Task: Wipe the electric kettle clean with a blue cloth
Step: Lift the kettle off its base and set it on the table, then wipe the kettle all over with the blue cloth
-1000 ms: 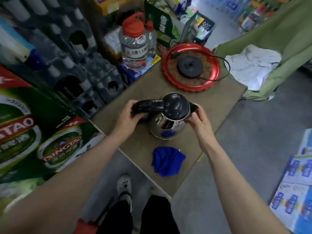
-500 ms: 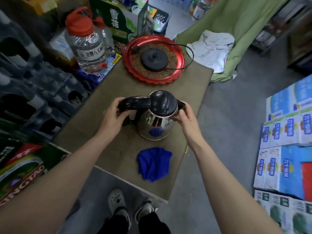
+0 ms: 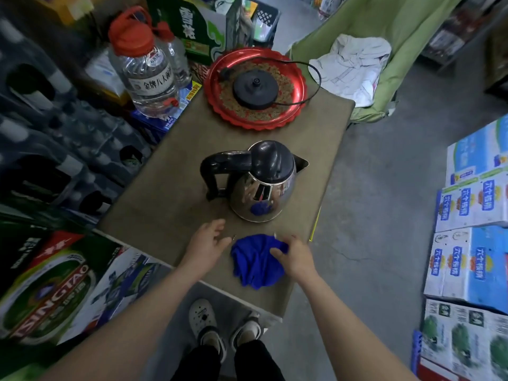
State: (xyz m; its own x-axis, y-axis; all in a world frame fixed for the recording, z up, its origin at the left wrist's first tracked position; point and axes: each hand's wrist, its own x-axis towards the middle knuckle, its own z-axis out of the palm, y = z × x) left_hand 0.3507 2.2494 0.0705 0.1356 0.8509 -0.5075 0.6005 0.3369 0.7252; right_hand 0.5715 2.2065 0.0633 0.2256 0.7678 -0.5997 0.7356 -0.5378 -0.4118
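Note:
A steel electric kettle (image 3: 257, 196) with a black lid and black handle stands upright in the middle of the brown table (image 3: 170, 188), untouched. A crumpled blue cloth (image 3: 254, 266) lies just in front of it near the table's front edge. My right hand (image 3: 292, 255) rests on the cloth's right side with fingers curled onto the fabric. My left hand (image 3: 206, 242) hovers just left of the cloth, fingers apart, holding nothing.
The kettle's black base (image 3: 255, 89) sits in a red tray (image 3: 220, 105) at the table's far end, its cord looping right. A big water bottle (image 3: 147, 75) stands at the far left. Beer cartons (image 3: 52, 287) crowd the left, stacked boxes (image 3: 470, 243) the right.
Both hands have let go of the kettle and come down toward me. The right hand now lies on the blue cloth, the left is beside it.

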